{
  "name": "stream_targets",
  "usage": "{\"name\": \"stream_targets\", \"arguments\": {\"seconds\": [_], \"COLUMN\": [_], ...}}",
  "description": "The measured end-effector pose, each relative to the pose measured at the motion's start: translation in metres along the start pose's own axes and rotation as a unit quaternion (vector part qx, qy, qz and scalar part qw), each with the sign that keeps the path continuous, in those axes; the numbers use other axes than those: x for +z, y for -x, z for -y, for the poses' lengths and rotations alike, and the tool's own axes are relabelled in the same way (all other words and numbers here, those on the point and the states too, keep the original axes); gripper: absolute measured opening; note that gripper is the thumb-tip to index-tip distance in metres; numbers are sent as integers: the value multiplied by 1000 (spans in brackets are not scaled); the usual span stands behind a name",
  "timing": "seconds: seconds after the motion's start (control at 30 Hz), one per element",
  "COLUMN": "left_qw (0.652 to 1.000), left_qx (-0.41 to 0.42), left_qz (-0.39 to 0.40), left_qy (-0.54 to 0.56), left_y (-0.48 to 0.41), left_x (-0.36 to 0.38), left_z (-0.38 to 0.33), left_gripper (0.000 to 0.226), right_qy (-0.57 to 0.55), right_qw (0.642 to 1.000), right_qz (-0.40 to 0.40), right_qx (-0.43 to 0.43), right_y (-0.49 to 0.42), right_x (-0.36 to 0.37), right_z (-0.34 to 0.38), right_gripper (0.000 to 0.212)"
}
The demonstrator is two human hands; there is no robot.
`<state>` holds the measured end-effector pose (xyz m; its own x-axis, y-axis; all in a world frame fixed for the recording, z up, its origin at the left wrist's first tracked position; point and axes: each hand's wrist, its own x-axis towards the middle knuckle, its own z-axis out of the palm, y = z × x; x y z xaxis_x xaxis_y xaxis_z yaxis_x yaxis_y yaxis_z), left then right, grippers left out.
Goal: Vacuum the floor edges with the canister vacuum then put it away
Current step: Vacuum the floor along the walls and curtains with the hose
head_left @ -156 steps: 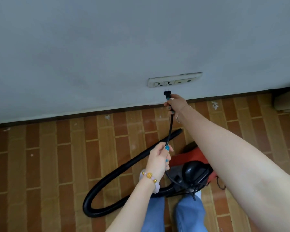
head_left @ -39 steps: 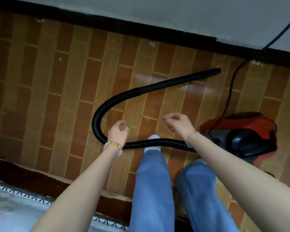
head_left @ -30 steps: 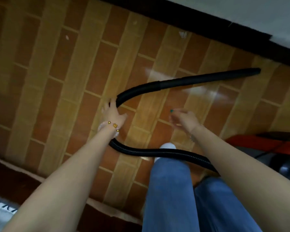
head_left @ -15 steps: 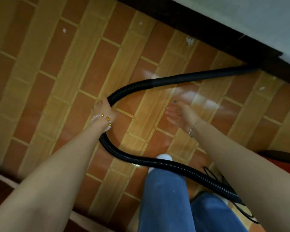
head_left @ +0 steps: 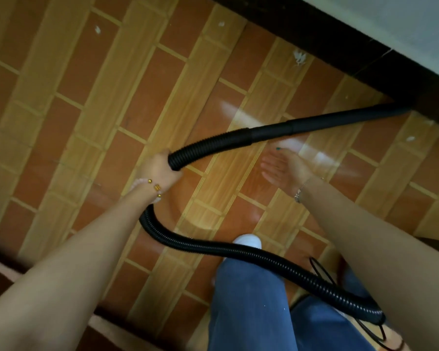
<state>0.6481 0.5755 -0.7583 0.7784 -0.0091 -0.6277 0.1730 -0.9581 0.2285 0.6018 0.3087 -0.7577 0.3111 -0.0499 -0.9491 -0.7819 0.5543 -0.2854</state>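
A black ribbed vacuum hose loops across the brick-patterned floor. My left hand grips the hose at its bend, lifted off the floor. From there the hose runs into a smooth black wand whose tip reaches the dark skirting at the upper right. My right hand hovers open, palm up, just below the wand and holds nothing. The canister itself is out of view past my right arm.
White scraps of debris lie on the floor near the skirting. A thin black power cord loops beside my right leg. My white-socked foot stands under the hose. A dark raised edge runs along the lower left.
My left hand has taken hold of the hose bend and raised it. The right hand has opened and drifted right under the wand. The view has tipped further down, losing the red canister.
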Motion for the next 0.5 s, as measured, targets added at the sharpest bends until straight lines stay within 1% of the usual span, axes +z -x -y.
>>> {"name": "stream_targets", "arguments": {"seconds": [0.1,0.2,0.27,0.4,0.5], "left_qw": [999,995,992,981,975], "left_qx": [37,61,59,76,83], "left_qz": [29,61,94,146,163], "left_qy": [0,42,68,103,126], "left_y": [45,87,111,161,200], "left_x": [-27,-53,-66,-97,-119], "left_z": [-18,-38,-47,-65,-75], "left_gripper": [12,20,25,26,28], "right_qy": [-16,-54,-97,-141,-148], "right_qw": [1000,998,995,990,989], "right_qz": [6,8,-1,-8,1], "right_qx": [7,10,14,15,18], "right_y": [27,63,89,137,169], "right_x": [8,16,16,9,6], "right_z": [6,14,18,28,35], "right_gripper": [32,21,16,18,29]}}
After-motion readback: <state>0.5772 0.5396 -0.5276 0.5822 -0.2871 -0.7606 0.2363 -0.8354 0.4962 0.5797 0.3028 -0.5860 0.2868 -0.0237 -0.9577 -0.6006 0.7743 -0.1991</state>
